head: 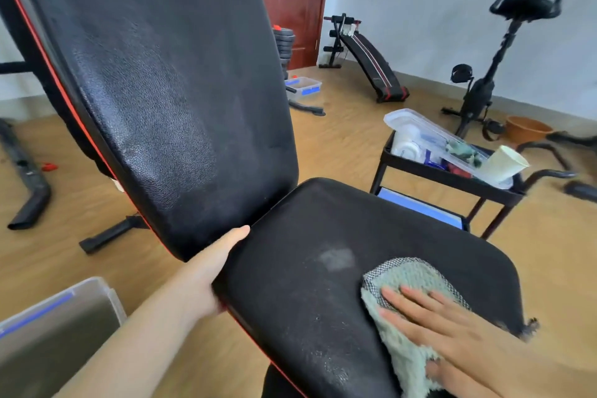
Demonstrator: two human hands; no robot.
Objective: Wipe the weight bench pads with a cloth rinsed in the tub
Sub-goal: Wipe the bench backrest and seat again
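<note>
The black seat pad (323, 268) of the weight bench fills the lower middle, with a pale smudge near its centre. The inclined black back pad (161, 74) rises to the upper left. A pale green cloth (410, 275) lies on the right part of the seat pad. My right hand (439, 326) presses flat on the cloth with straight fingers. My left hand (210, 268) grips the seat pad's left edge, its thumb lying along the gap between the two pads. A clear plastic tub (58, 326) with a blue handle sits at the lower left on the floor.
A black cart (452, 178) holding a clear box, a paper cup and bottles stands right behind the seat. Farther back are a sit-up board (368, 61), an exercise bike (491, 74), an orange basin (526, 131), a small clear box (303, 86) and a red door (294, 0).
</note>
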